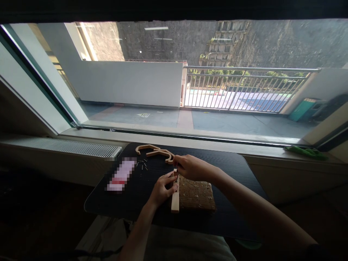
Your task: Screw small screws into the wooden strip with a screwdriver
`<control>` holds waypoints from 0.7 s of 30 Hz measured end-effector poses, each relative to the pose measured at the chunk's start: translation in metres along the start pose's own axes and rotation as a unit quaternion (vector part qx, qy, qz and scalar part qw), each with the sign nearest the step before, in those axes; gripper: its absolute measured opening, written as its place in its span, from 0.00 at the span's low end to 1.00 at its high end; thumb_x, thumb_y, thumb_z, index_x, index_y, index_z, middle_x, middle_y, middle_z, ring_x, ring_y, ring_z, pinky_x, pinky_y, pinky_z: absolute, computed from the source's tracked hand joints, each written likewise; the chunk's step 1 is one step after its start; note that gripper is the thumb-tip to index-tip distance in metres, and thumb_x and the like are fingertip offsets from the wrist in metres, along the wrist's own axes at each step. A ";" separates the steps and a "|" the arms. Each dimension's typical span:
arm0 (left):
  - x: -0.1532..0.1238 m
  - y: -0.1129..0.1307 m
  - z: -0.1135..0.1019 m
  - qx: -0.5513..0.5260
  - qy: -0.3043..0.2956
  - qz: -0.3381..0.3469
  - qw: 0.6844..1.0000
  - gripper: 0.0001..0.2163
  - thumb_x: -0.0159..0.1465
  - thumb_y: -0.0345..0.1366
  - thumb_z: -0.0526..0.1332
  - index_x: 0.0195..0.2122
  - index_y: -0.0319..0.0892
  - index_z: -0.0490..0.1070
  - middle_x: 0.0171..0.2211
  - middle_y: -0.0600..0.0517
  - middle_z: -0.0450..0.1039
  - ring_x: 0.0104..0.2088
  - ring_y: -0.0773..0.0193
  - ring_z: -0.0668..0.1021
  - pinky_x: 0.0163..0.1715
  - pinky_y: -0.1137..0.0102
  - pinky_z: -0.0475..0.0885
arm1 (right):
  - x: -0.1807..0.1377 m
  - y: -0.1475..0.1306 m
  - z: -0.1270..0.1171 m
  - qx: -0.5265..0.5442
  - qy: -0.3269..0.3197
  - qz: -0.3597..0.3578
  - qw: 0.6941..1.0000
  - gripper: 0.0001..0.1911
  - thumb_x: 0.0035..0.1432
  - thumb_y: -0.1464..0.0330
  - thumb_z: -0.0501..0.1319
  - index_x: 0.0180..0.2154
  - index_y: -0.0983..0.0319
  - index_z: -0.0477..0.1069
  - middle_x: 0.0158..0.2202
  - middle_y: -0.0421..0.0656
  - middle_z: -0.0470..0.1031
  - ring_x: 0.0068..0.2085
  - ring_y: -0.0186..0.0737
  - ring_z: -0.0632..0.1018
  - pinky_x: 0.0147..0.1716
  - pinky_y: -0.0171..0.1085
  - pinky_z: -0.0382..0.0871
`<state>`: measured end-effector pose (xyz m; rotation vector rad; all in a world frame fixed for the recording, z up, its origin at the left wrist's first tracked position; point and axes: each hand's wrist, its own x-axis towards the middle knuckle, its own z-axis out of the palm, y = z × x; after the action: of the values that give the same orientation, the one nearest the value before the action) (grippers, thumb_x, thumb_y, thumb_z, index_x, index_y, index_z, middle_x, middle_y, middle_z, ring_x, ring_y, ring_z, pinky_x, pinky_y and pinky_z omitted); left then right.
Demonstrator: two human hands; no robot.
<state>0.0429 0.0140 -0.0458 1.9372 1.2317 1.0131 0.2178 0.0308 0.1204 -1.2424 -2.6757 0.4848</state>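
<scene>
A pale wooden strip [175, 203] lies lengthwise along the left edge of a brown, rough-textured slab [198, 195]. My left hand [160, 189] grips the strip from the left, thumb and fingers around its upper half. Over the strip's far end, my right hand [194, 167] is closed, fingers pinched together and pointing down. Whatever it holds is mostly hidden; only a small dark bit shows below the fingertips. Just beyond are two curved wooden pieces [158, 154], shaped like hooks. Several small screws or nails [144, 165] lie scattered to their left.
Everything rests on a black table [231, 170] with rounded corners. A blurred pink-and-white item [122, 175] lies at its left side. Behind it runs a window sill [217, 146] below a large window, with a green cloth [307, 152] at right. A white radiator [89, 146] stands at left.
</scene>
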 end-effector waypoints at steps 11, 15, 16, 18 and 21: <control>0.000 0.002 -0.001 -0.033 0.008 -0.009 0.999 0.14 0.57 0.37 0.66 0.45 0.47 0.80 0.55 0.47 0.74 0.55 0.51 0.75 0.57 0.57 0.69 | -0.001 0.003 -0.002 -0.006 -0.014 0.001 1.000 0.09 0.64 0.71 0.53 0.41 0.63 0.71 0.33 0.45 0.78 0.30 0.36 0.74 0.28 0.31 0.56; 0.000 0.001 -0.001 -0.029 0.005 -0.008 1.000 0.14 0.57 0.38 0.66 0.45 0.46 0.80 0.55 0.46 0.74 0.56 0.50 0.75 0.58 0.57 0.68 | -0.001 0.004 -0.004 -0.017 -0.018 0.005 1.000 0.10 0.65 0.69 0.53 0.39 0.63 0.72 0.30 0.45 0.77 0.28 0.35 0.73 0.27 0.32 0.56; 0.000 0.001 -0.001 -0.027 0.004 -0.010 1.000 0.14 0.57 0.38 0.66 0.45 0.46 0.80 0.55 0.46 0.74 0.56 0.50 0.75 0.58 0.57 0.68 | -0.001 0.005 -0.004 -0.020 -0.018 0.005 1.000 0.09 0.65 0.69 0.54 0.38 0.63 0.72 0.30 0.45 0.77 0.28 0.35 0.73 0.27 0.32 0.56; 0.000 0.000 -0.001 -0.027 0.004 -0.010 1.000 0.14 0.57 0.38 0.66 0.45 0.46 0.80 0.55 0.46 0.74 0.56 0.50 0.75 0.58 0.57 0.68 | -0.001 0.005 -0.005 -0.023 -0.015 0.001 1.000 0.09 0.64 0.69 0.54 0.38 0.63 0.72 0.29 0.44 0.77 0.27 0.35 0.73 0.26 0.32 0.55; 0.000 0.000 -0.001 -0.033 0.004 -0.004 0.999 0.14 0.57 0.38 0.66 0.45 0.47 0.80 0.55 0.47 0.74 0.55 0.51 0.75 0.58 0.57 0.68 | -0.001 0.004 -0.005 -0.032 -0.009 0.004 0.999 0.09 0.64 0.68 0.55 0.39 0.63 0.73 0.28 0.43 0.77 0.26 0.34 0.72 0.25 0.32 0.54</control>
<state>0.0421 0.0140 -0.0451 1.8775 1.1954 1.0453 0.2227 0.0335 0.1232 -1.2732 -2.7224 0.4166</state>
